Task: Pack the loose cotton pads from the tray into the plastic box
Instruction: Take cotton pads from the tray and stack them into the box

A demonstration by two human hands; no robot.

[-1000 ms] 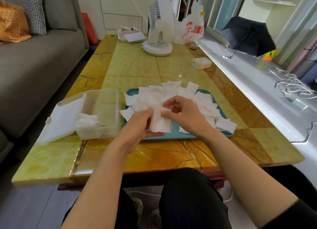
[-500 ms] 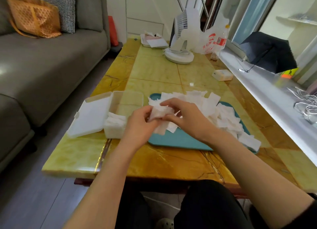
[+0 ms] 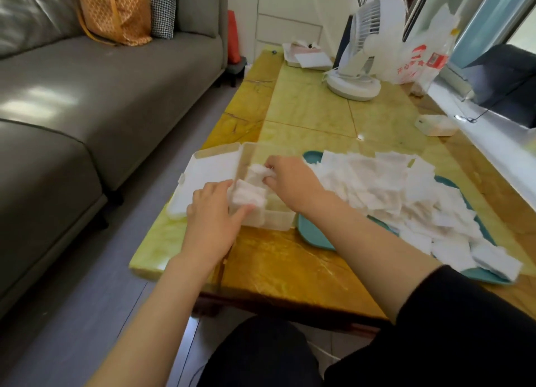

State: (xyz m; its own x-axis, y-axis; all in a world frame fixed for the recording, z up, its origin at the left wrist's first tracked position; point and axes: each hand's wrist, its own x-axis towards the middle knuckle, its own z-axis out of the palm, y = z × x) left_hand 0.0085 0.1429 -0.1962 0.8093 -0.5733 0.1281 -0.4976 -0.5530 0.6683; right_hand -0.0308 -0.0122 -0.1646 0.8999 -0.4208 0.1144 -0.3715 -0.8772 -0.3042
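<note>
**A:** Where was the clear rectangular plastic box [image 3: 275, 223]?

**B:** On the yellow marble-patterned table [image 3: 304, 111], just beside the teal plastic tray [image 3: 314, 237] at its nine o'clock. The box's white lid [image 3: 211, 169] lay open flat, again at nine o'clock.

**A:** And the hands?

**B:** The right hand [image 3: 290, 180] was over the box, fingers curled, pinching a crumpled bunch of white cotton pads [image 3: 258, 170]. The left hand [image 3: 214, 212] sat at the box's seven o'clock corner, thumb stretched along the near wall, fingertips against the stack of white pads [image 3: 249, 196] inside. I could not tell whether it gripped anything.

**A:** The rest?

**B:** A loose heap of white square cotton pads [image 3: 385, 183] covered the tray out to its five o'clock corner. A white desk fan [image 3: 353, 85] stood at the table's one o'clock.
</note>
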